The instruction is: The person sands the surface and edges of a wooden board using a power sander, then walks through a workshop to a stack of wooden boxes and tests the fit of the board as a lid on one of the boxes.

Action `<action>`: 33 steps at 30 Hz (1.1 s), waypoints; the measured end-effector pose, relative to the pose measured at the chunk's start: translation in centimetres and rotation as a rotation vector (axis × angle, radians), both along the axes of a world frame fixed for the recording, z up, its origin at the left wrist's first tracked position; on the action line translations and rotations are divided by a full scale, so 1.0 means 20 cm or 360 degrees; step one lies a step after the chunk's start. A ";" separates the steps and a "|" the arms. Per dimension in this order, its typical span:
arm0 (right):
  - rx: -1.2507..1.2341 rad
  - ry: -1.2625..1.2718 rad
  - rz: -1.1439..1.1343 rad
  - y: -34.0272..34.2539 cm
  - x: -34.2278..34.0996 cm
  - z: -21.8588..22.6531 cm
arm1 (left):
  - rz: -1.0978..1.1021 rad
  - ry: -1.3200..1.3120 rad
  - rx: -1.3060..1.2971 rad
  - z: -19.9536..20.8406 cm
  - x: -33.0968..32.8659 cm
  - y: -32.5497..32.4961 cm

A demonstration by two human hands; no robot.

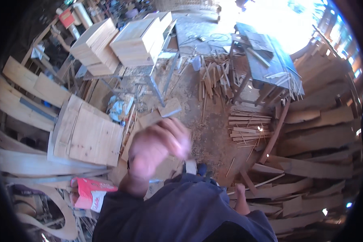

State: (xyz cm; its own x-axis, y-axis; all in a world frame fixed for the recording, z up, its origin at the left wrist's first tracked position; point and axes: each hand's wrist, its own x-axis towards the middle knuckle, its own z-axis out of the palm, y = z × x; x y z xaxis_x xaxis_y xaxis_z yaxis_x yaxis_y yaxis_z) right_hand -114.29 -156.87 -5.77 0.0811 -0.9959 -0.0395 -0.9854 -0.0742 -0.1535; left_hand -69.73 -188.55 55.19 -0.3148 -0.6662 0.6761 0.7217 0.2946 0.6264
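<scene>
My left hand [161, 141] is raised in front of my body, blurred, with its fingers curled in. Its palm is turned from sight, so whatever it holds, if anything, is hidden. It appears over a cardboard-brown sheet [121, 172] on the floor and touches nothing that I can see. Low at my right side hangs my right hand [240, 189], small in view, its fingers not clear. Pale wooden panels [94, 137] stand left of my left hand. Scattered boards and thin strips [250, 125] lie on the floor ahead of my right hand.
Pale wooden cabinets [135, 42] rest on a metal-legged table [155, 86] ahead left. A dark workbench [270, 52] carrying strips stands ahead right. Wood offcuts [215, 80] are piled between them. Planks [322, 137] line the right side. A red and white bag [88, 193] lies left.
</scene>
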 end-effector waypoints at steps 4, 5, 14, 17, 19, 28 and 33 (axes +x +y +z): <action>0.0606 -0.1488 -0.1499 -0.94 -0.13 0.34 | -0.0299 0.0334 -0.0448 0.23 -0.36 -0.22; 0.0512 -0.1568 -0.1417 -1.17 -0.14 0.42 | -0.0327 0.0368 -0.0468 0.25 -0.39 -0.28; 0.0460 -0.1790 -0.1304 -2.07 -0.36 0.37 | -0.0534 0.0512 -0.0425 0.13 -0.64 -1.22; 0.0812 -0.1823 -0.1711 -2.11 -0.28 0.30 | -0.0528 0.0496 -0.0409 0.12 -0.69 -1.52; 0.1037 -0.1741 -0.1676 -2.21 -0.23 0.29 | -0.0513 0.0465 -0.0372 0.13 -0.69 -1.72; 0.1282 -0.1603 -0.1233 -3.19 -0.21 0.34 | -0.0458 0.0320 -0.0281 0.10 -0.64 -2.51; 0.1041 -0.1838 -0.1282 -4.11 -0.19 0.36 | -0.0355 0.0122 -0.0133 -0.02 -0.51 -3.06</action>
State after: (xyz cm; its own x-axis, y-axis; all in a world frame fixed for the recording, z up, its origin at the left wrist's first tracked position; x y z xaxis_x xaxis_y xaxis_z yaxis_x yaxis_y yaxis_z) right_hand -118.12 -239.06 1.36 -0.1569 -0.6246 -0.7650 -0.0582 0.7791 -0.6242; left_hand -79.87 -249.66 54.70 -0.3936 -0.5265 0.7535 0.8191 0.1712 0.5475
